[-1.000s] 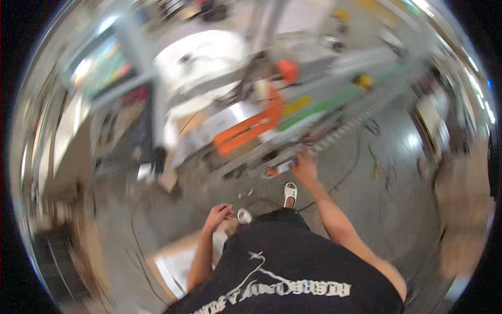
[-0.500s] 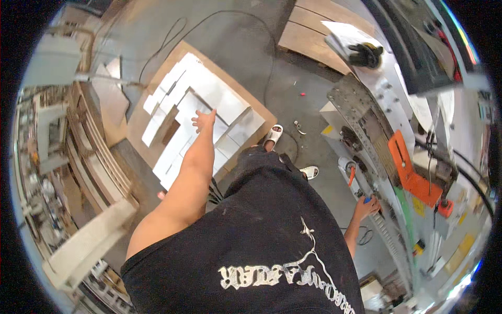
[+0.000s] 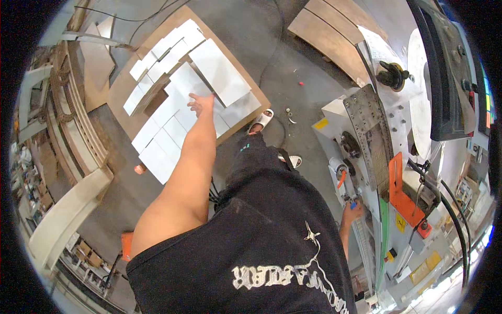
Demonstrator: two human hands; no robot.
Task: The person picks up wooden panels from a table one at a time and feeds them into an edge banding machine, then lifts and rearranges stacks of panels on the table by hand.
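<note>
My left hand [image 3: 201, 104] reaches out over a layered stack of white boards [image 3: 219, 70], its fingers spread with nothing in them. The fingertips are over or just at the boards; I cannot tell whether they touch. The boards lie in overlapping, stepped rows on a large brown cardboard sheet [image 3: 250, 112]. On my right, my right hand [image 3: 351, 213] is wrapped around a small blue knob [image 3: 353, 205] on the metal rail of a machine.
The machine on the right carries an orange bracket [image 3: 402, 194], a black star knob [image 3: 393, 76] and hanging black cables. Wooden boards [image 3: 327, 34] lie at the far right. Beige rails [image 3: 78, 120] run along the left. A thin cable crosses the floor.
The view has shifted, so the board stack and machine sit differently in it. My left hand stays stretched over the boards with spread fingers. My right hand remains at the blue knob.
</note>
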